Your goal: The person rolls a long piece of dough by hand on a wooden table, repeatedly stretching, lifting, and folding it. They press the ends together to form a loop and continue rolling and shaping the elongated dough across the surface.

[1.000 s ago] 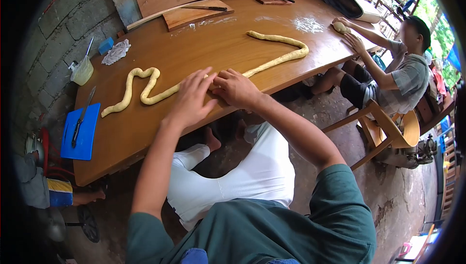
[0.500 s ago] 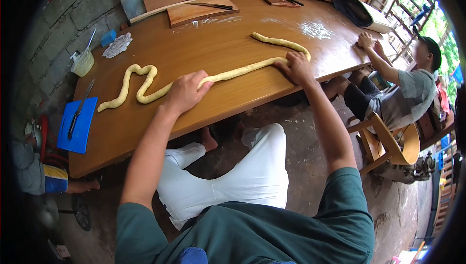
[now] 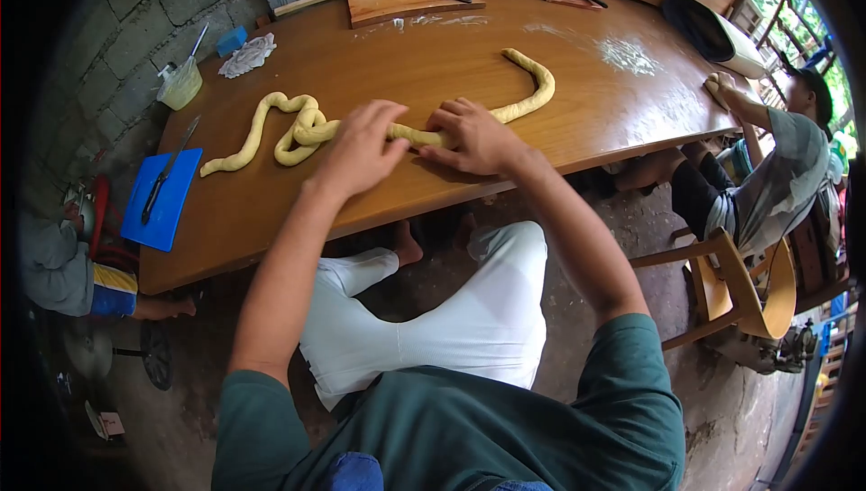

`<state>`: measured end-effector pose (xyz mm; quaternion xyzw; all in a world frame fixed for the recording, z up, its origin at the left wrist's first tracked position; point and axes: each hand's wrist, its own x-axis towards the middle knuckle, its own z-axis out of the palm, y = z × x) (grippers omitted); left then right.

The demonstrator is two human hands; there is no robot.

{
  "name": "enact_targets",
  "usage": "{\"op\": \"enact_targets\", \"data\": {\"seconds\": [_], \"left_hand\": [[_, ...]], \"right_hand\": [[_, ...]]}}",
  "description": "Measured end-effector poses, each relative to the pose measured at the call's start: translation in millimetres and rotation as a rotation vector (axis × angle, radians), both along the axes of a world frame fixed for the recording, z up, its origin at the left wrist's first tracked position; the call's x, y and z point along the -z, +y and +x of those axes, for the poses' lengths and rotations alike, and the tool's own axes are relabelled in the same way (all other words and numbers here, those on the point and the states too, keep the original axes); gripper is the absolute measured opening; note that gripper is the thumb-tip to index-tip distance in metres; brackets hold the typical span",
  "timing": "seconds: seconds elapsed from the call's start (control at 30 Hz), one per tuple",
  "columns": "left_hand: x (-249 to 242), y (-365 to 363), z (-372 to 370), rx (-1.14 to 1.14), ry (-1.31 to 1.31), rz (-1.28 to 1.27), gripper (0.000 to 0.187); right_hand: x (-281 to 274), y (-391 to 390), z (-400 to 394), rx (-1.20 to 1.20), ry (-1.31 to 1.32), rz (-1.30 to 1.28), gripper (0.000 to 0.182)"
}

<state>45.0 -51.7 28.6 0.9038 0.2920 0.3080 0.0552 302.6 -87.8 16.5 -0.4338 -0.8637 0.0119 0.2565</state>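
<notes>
A long pale yellow dough rope (image 3: 262, 125) lies in curves across the brown wooden table (image 3: 271, 220). Its left part bends and loops over itself beside my left hand. My left hand (image 3: 365, 148) is closed round the rope, thumb toward the right. Just right of it, my right hand (image 3: 469, 137) grips the same rope, fingers curled over it. A short stretch of dough shows between the two hands. Beyond my right hand the rope curves up and back toward the table's far side, its end near the middle.
A black knife lies on a blue board (image 3: 162, 198) at left. Behind are a tub (image 3: 180, 85), a crumpled cloth (image 3: 247, 56), a blue block (image 3: 232, 41) and wooden boards (image 3: 415, 2). White flour (image 3: 629, 56) and a seated person (image 3: 767, 157) are at right.
My right hand has moved left along the rope, close to my left hand. The rope's left part now loops over itself, and its right part has shifted left. The view has shifted slightly.
</notes>
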Motion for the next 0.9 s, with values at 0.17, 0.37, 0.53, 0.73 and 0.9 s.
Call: {"op": "enact_targets", "data": {"seconds": [0.17, 0.37, 0.53, 0.73, 0.9], "left_hand": [[28, -15, 63, 0.065, 0.047, -0.023, 0.049], [24, -17, 67, 0.022, -0.008, -0.076, 0.039], [27, -14, 61, 0.021, -0.09, -0.084, 0.037], [30, -4, 45, -0.039, -0.033, -0.069, 0.034], [34, 0, 49, -0.056, -0.074, -0.085, 0.028]], "right_hand": [[7, 2, 139, 0.346, -0.122, 0.035, 0.066], [-6, -17, 184, 0.63, -0.302, 0.148, 0.061], [-2, -29, 181, 0.65, -0.269, -0.048, 0.065], [-16, -45, 247, 0.9, -0.442, -0.117, 0.067], [7, -27, 281, 0.999, -0.248, -0.061, 0.039]]}}
